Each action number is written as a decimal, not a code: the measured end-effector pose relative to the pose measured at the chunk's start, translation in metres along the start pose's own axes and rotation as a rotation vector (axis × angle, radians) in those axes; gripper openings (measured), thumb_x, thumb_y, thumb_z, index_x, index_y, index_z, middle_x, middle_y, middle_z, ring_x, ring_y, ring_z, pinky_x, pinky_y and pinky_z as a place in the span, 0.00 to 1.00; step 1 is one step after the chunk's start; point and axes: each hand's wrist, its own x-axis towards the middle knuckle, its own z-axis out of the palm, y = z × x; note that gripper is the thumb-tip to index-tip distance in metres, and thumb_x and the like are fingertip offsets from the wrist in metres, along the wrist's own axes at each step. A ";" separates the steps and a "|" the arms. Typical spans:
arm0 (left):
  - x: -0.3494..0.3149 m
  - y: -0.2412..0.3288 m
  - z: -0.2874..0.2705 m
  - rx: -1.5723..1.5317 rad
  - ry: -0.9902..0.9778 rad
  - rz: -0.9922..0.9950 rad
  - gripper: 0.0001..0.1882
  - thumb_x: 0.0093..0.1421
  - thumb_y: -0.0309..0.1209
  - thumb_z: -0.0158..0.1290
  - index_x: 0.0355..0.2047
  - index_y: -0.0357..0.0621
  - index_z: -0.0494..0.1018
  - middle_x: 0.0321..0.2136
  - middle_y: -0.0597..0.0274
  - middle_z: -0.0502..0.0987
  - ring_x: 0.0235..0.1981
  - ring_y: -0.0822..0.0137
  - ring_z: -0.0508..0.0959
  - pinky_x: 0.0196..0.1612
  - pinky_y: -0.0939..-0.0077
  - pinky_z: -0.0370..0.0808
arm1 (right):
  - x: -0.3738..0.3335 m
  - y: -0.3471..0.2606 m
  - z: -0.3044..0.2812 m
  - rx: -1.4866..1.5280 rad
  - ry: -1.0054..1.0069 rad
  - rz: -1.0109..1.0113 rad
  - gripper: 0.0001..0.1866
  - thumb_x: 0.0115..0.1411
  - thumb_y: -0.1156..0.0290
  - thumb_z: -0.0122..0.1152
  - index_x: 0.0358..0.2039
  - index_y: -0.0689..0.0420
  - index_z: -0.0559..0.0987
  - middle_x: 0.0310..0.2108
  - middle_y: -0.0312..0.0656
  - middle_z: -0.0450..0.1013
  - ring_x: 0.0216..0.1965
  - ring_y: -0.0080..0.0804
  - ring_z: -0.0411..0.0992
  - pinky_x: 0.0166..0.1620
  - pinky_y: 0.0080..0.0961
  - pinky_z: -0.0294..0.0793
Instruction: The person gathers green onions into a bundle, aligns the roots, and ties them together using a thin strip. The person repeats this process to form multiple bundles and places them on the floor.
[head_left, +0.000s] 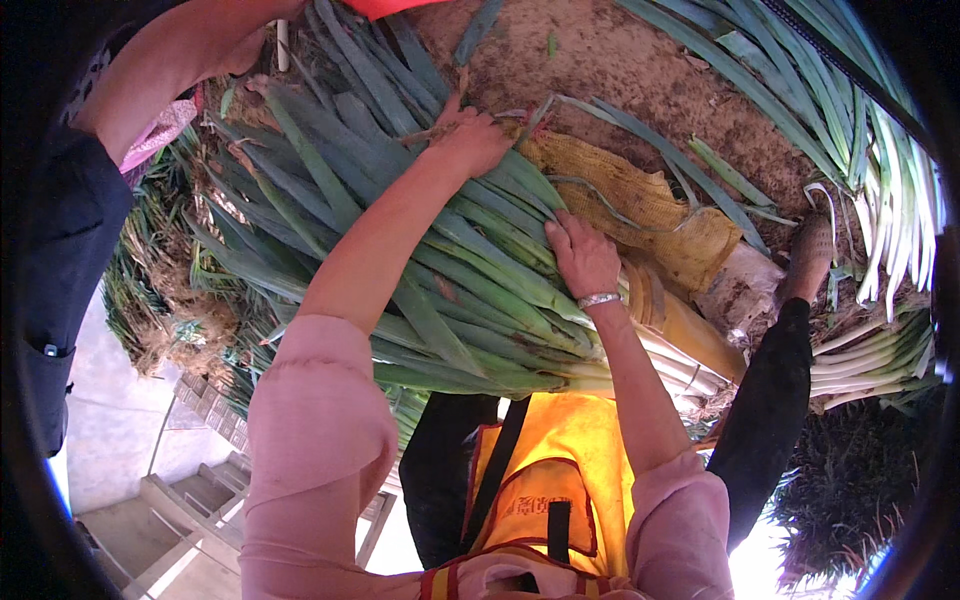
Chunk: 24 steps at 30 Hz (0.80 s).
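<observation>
Outdoors on bare earth, in bright daylight

Brown, crumbly soil (620, 60) fills the upper middle — scattered with stray green leaves. At lower left lies pale concrete paving (110, 440) with grey steps (180, 510) and a patch of brick (215, 410); dry straw-like litter (170, 290) sits beside it.

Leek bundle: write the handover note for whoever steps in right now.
Left hand: laid on the far, leafy end of the leek bundle, fingers at a thin tie or stray leaf there; whether it grips is unclear.
Right hand: palm flat, pressing on the bundle near the yellow mesh sack; a bracelet on the wrist.
Bundle lies across the person's front on the dirt ground, white stalks toward the right.
More leeks lie loose at the right edge.
Another person's arm is at top left.
Done: leeks gathered in one bundle. Left: no band shows around it yet.
</observation>
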 end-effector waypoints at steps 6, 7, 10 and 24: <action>-0.050 0.004 0.023 -0.106 0.059 -0.179 0.16 0.61 0.38 0.37 0.37 0.51 0.75 0.38 0.62 0.74 0.45 0.59 0.71 0.55 0.49 0.56 | -0.019 -0.011 0.008 -0.035 0.117 -0.144 0.22 0.59 0.49 0.46 0.45 0.51 0.73 0.41 0.44 0.72 0.38 0.44 0.72 0.38 0.42 0.68; -0.051 0.004 0.025 -0.089 0.112 -0.176 0.16 0.61 0.38 0.37 0.37 0.51 0.75 0.38 0.62 0.74 0.44 0.59 0.71 0.54 0.49 0.57 | -0.019 -0.011 0.009 -0.038 0.139 -0.167 0.23 0.59 0.49 0.46 0.46 0.51 0.72 0.42 0.45 0.72 0.39 0.44 0.71 0.39 0.42 0.68; -0.046 0.003 0.026 -0.131 0.066 -0.180 0.18 0.61 0.38 0.36 0.36 0.48 0.76 0.38 0.61 0.74 0.44 0.60 0.71 0.52 0.50 0.58 | -0.008 0.003 0.008 0.000 -0.019 -0.058 0.27 0.60 0.45 0.42 0.49 0.52 0.70 0.47 0.48 0.70 0.44 0.47 0.70 0.45 0.42 0.67; -0.048 0.004 0.018 -0.163 0.062 -0.157 0.15 0.58 0.33 0.40 0.34 0.51 0.78 0.36 0.60 0.75 0.43 0.60 0.71 0.49 0.50 0.56 | 0.140 -0.010 0.026 0.838 -0.049 0.289 0.20 0.56 0.60 0.56 0.46 0.58 0.72 0.24 0.42 0.74 0.18 0.29 0.69 0.22 0.27 0.67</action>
